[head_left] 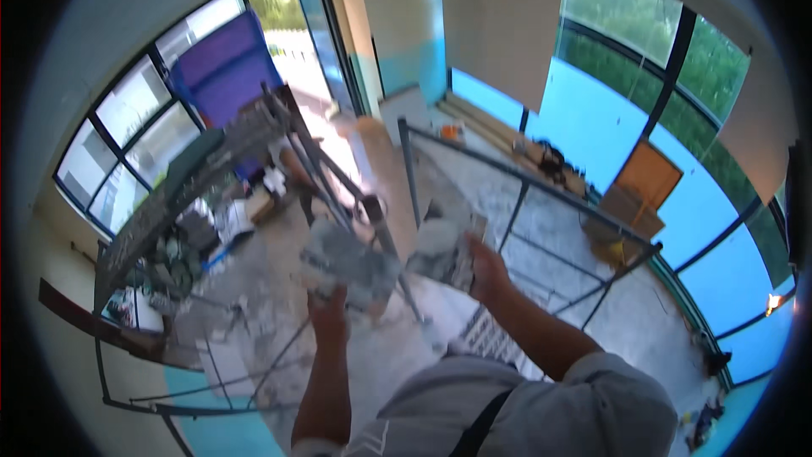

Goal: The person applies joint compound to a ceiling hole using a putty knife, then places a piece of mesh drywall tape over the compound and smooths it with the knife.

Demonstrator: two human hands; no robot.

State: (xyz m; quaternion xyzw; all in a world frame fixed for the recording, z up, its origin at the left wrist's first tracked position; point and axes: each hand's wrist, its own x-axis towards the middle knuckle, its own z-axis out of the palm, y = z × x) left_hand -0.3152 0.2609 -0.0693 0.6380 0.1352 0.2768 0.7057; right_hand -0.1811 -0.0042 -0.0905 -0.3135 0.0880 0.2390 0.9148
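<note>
My left hand (pixel 328 309) grips the near edge of a grey slab-like piece (pixel 347 264) with a rough, paste-smeared look. To its right, my right hand (pixel 486 271) is closed on the side of a second grey lumpy piece (pixel 440 247), which has a paler strip by the fingers. Only a small gap separates the two pieces, both held up in front of my body. Blur hides their exact kind, and most of my fingers are behind them.
A metal frame with thin rails (pixel 524 178) stands ahead to the right. On the left, a long dirty plank (pixel 161 203) lies raised on metal supports. Beyond it are a purple-blue panel (pixel 224 68) and an open doorway. An orange-brown board (pixel 647 173) leans by the right windows.
</note>
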